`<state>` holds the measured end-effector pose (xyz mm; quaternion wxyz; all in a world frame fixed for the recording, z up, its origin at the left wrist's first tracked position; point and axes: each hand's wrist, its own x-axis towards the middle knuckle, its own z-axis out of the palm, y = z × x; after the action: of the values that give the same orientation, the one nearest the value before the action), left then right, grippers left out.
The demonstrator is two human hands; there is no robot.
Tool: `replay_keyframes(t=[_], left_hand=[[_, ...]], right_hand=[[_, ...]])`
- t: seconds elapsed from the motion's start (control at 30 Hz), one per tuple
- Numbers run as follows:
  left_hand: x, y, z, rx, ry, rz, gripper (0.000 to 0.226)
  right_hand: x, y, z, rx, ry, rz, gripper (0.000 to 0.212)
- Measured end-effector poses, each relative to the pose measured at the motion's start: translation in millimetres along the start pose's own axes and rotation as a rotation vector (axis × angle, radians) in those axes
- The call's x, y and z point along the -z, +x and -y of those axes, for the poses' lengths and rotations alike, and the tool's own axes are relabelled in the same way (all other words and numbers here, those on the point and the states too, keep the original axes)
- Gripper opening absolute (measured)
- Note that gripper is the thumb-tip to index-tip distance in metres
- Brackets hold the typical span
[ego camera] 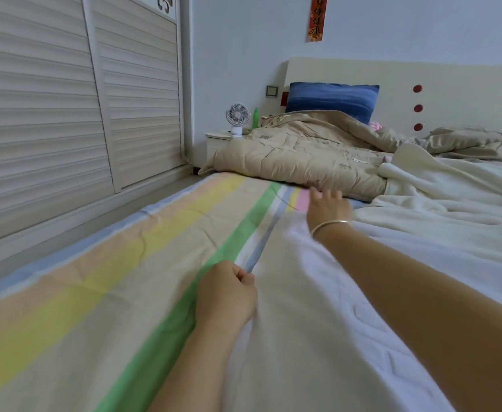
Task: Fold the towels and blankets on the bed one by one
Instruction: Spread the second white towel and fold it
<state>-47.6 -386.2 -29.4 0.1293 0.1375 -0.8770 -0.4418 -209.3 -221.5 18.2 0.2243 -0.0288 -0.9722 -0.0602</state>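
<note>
Left hand (227, 292) nearest, clenched on the blue edge (263, 245) of the striped blanket (95, 263); blanket spreads flat from 7 to 11 o'clock of that grip; the edge, its long axis, runs from the fist toward 1 o'clock, straight to the right hand (328, 203); right hand unclenched, fingers spread, blurred, at the far end of that edge, contact I can't tell; my read: right hand is the nearer one to that far corner and must pinch it before any fold; white towel (318, 322) under the right forearm at 3 o'clock; beige quilt (303, 156) bunched just beyond at 12; cream blanket (437, 185) at 2.
</note>
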Motion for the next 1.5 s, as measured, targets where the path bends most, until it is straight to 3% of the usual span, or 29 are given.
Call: replay_keyframes(t=[0.1,0.3,0.43,0.53,0.6,0.77,0.87,0.97,1.13,1.23,1.3,1.37,1.43,1.5], left_hand=[[-1,3,2,-0.005,0.003,0.0,0.02],[-1,2,3,0.023,-0.034,0.015,0.017],[-1,2,4,0.029,-0.052,0.011,0.017],[-1,1,3,0.03,-0.058,0.008,0.017],[-1,2,2,0.034,-0.06,0.007,0.017],[-2,2,2,0.037,-0.067,0.008,0.017],[-2,1,2,0.031,-0.07,0.006,0.018],[-2,1,2,0.034,-0.086,0.003,0.018],[-1,2,1,0.022,-0.067,0.01,0.017],[-1,3,1,-0.009,-0.029,0.015,0.016],[-1,4,1,-0.021,-0.006,0.004,0.017],[-1,3,0,-0.02,0.021,-0.025,0.019],[-2,1,-2,-0.024,0.036,-0.036,0.02],[-1,-1,-3,-0.04,0.05,-0.036,0.02]], right_hand=[[-8,8,-27,-0.138,-0.094,0.231,0.036],[-6,2,-40,-0.332,0.292,0.257,0.048],[1,-1,-39,-0.155,0.183,0.46,0.042],[10,-2,-38,-0.116,0.353,0.651,0.038],[14,-1,-37,-0.028,0.341,0.69,0.03],[13,-7,-29,0.068,-0.012,0.508,0.016],[15,-7,-29,0.029,-0.05,0.555,0.028],[15,-8,-31,-0.095,0.107,0.425,0.021],[53,16,-35,-0.231,0.384,-0.274,0.023],[64,34,-28,-0.221,0.553,-0.394,0.017],[37,35,-20,-0.236,0.589,-0.279,0.019],[-10,23,-11,-0.265,0.622,0.019,0.029],[-54,11,-7,-0.161,0.498,0.318,0.048],[-75,10,-3,-0.052,0.363,0.378,0.057]])
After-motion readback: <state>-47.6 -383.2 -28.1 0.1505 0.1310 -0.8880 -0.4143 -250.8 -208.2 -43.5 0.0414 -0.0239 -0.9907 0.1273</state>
